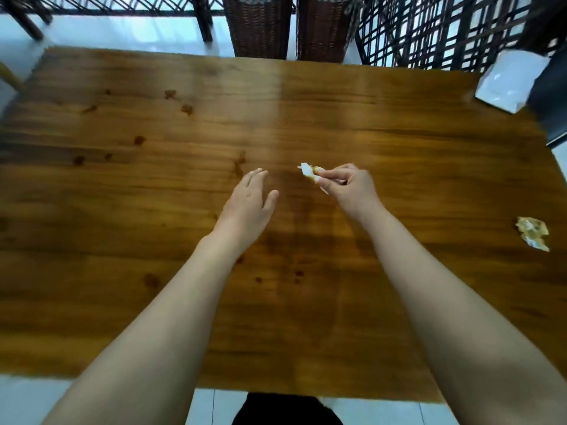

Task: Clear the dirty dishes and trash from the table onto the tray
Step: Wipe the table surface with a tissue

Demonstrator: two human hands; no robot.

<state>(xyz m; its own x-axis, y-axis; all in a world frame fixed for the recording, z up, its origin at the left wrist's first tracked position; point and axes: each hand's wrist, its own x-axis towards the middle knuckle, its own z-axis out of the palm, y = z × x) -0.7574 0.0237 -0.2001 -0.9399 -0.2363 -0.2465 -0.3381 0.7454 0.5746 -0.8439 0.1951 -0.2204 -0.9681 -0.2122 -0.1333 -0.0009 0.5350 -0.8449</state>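
1. Wood in a warm brown, with dark grain, makes up the table (122, 210), which fills most of the view. Small dark stains (139, 140) dot its left half, and a few more lie near the middle.
2. Just left of centre, the left hand (250, 197) hovers above the table with its back up. Its fingers are loosely stretched forward, the thumb is spread to the side, and it grasps nothing.
3. Between the two hands, nearer the right one, is a scrap of paper (309, 173). It is small, white and creased, with a brown-orange smear on it, and it is lifted off the table.
4. The right hand (349, 187) pinches that scrap between thumb and forefinger, with the other fingers curled in behind. A white edge of the scrap also shows below the fingers.
5. Well to the right, near the table's right edge, a crumpled napkin (532, 233) lies on the wood. It is wadded, pale, and stained yellow-brown across most of its surface.
6. At the far right corner lies a white packet (512, 84), flat and glossy, with one corner reaching over the table edge. It is blurred, so its print cannot be read.
7. Beside the packet, at the frame's right edge, stands a dark object (550, 99); what it is cannot be told.
8. Beyond the far side of the table stand woven brown chair backs (259, 26).
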